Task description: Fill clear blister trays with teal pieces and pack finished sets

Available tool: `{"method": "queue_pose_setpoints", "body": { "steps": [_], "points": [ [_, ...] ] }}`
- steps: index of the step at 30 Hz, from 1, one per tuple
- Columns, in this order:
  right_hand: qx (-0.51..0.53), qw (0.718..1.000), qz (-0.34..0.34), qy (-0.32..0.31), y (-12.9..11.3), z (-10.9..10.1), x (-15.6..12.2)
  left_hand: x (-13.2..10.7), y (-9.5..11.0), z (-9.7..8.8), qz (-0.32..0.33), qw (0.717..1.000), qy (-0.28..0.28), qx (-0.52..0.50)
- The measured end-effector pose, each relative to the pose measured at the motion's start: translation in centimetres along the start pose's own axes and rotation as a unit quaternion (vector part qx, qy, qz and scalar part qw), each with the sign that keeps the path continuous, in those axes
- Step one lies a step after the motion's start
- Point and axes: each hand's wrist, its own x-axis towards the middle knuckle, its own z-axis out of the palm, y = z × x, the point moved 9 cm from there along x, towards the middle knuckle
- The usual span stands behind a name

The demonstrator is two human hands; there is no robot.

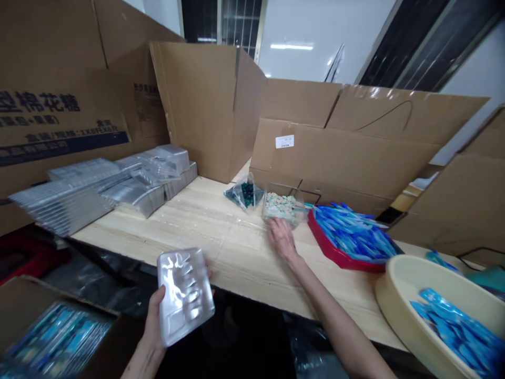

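My left hand [154, 322] holds a clear plastic blister tray [186, 296] up near the table's front edge, gripping its lower side. The tray's moulded hollows face up and catch the light. My right hand [282, 239] lies on the pale wooden table [221, 247] with its fingertips at the front of a clear plastic tub [281, 208] of small beige pieces. It does not appear to grip the tub. To the tub's left sits a clear bag of dark teal items [243, 193].
Stacked blister trays [67, 204] cover the table's left end. A red tray [330, 251] of blue packets and a cream basin [394, 301] of blue packets stand to the right. A cardboard box [47, 310] of blue packets sits low left, with large cardboard sheets [347, 142] behind the table.
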Motion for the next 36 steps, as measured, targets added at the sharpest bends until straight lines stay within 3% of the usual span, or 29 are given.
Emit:
{"method": "queue_pose_setpoints", "body": {
  "steps": [2, 4, 8, 11, 14, 17, 19, 22, 25, 27, 31, 36],
  "points": [
    [0.067, 0.994, -0.07, -0.046, -3.9, 1.3, -1.4, 0.2, -0.3, 0.4, -0.001, 1.0, 0.019, -0.004],
    [0.091, 0.987, -0.096, -0.094, -6.1, 3.0, -2.4, 0.4, -0.4, 0.6, 0.005, 1.0, 0.031, 0.001],
    [0.085, 0.98, -0.069, -0.169, -5.9, 6.1, -2.5, 0.4, -1.0, 0.7, -0.013, 0.999, 0.022, 0.03],
    [0.085, 0.977, -0.051, -0.19, -4.8, 7.1, -1.7, 0.2, -1.2, 0.5, -0.027, 0.999, 0.015, 0.045],
    [0.114, 0.978, -0.046, -0.167, -4.9, 6.2, -1.2, 0.4, -1.1, 0.8, -0.021, 0.998, 0.017, 0.049],
    [0.222, 0.97, -0.041, -0.088, -6.5, 2.2, -1.0, 1.1, -1.5, 1.3, -0.034, 0.997, 0.026, 0.072],
    [0.341, 0.939, -0.024, -0.042, -8.1, -1.4, -1.1, 2.0, -1.8, 1.3, -0.04, 0.994, 0.045, 0.093],
    [0.52, 0.85, 0.022, -0.086, -11.3, -5.0, -1.5, 3.4, -2.8, 1.0, -0.05, 0.987, 0.082, 0.132],
    [0.639, 0.745, 0.05, -0.185, -14.9, -6.1, -2.2, 4.7, -2.9, 1.1, -0.002, 0.973, 0.112, 0.2],
    [0.678, 0.701, 0.075, -0.208, -15.9, -6.1, -2.5, 5.3, -2.9, 1.5, 0.038, 0.962, 0.116, 0.243],
    [0.706, 0.669, 0.115, -0.201, -15.5, -5.2, -2.5, 5.8, -3.1, 2.2, 0.069, 0.95, 0.107, 0.285],
    [0.723, 0.649, 0.122, -0.205, -15.1, -4.9, -2.8, 5.6, -3.1, 2.1, 0.064, 0.948, 0.109, 0.292]
  ]
}}
